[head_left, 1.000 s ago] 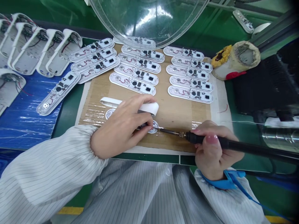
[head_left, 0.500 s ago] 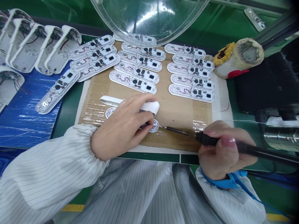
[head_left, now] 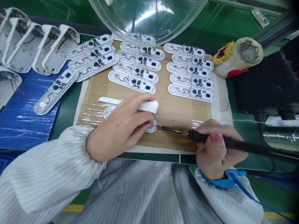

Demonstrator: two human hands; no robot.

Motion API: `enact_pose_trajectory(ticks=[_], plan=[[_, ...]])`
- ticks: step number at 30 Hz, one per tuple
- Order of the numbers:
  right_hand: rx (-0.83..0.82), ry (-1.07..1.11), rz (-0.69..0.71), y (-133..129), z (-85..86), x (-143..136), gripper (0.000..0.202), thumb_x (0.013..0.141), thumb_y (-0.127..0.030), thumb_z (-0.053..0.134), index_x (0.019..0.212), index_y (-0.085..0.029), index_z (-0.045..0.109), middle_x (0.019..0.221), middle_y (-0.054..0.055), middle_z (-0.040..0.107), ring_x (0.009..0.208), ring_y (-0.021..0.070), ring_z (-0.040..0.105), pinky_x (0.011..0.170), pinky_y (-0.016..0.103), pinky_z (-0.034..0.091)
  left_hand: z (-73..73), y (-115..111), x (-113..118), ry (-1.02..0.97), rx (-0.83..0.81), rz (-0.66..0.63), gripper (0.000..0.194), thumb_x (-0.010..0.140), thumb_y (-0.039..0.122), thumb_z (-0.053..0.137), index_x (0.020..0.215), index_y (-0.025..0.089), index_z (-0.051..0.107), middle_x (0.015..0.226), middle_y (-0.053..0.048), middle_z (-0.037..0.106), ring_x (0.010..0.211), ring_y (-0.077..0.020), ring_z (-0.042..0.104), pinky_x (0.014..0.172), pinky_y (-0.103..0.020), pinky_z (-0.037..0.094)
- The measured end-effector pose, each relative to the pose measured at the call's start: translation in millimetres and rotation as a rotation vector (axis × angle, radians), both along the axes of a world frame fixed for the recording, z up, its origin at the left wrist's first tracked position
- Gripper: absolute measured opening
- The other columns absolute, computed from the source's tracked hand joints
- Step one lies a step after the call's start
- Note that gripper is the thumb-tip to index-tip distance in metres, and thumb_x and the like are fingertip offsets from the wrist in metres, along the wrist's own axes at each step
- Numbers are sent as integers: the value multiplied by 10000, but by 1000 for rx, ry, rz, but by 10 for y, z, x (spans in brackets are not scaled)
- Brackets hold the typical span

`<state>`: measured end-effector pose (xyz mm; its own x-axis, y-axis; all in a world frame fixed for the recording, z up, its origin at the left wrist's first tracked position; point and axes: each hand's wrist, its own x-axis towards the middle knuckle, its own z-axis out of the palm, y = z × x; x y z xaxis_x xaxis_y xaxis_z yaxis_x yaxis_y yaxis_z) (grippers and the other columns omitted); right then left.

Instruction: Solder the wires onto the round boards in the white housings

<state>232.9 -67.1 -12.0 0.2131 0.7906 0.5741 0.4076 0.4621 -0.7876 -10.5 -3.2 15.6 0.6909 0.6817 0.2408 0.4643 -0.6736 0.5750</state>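
Observation:
My right hand (head_left: 218, 149) grips a soldering iron (head_left: 198, 137) by its black handle, like a pen. The iron's tip reaches the right edge of a small round circuit board (head_left: 153, 127); I cannot tell if they touch. My left hand (head_left: 122, 124) is closed, with thumb and forefinger pinched together at this board. What they pinch is hidden by the fingers. Under and beyond the left hand lies a curved white plastic part (head_left: 151, 106), its middle covered. Another round white disc (head_left: 107, 112) shows partly left of the hand.
Cardboard (head_left: 182, 116) covers the work surface. Rows of white strips with circuit boards (head_left: 133, 81) lie behind my hands. White housings with wires (head_left: 57, 49) stand at left on a blue surface. A clear round plate (head_left: 149, 18) overhangs the back. At right are a tape-wrapped cup (head_left: 247, 51) and a black box (head_left: 259, 84).
My right hand and the soldering iron have moved a little to the left, the tip nearer the round board. My left hand stays pinched in nearly the same place.

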Motion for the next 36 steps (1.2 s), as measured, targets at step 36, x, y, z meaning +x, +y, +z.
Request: enact_pose_trajectory(ticks=[36], plan=[[-66,104,-125,-39,28,-2,203,1011,-344,623,871,-295,761,691,22,637,519,178,526,422,345,344,112,34,35,106,-84,1,223,1036,159,502,869,164,649,1550,-161,504,1413,-320,559,1159,-508,504]])
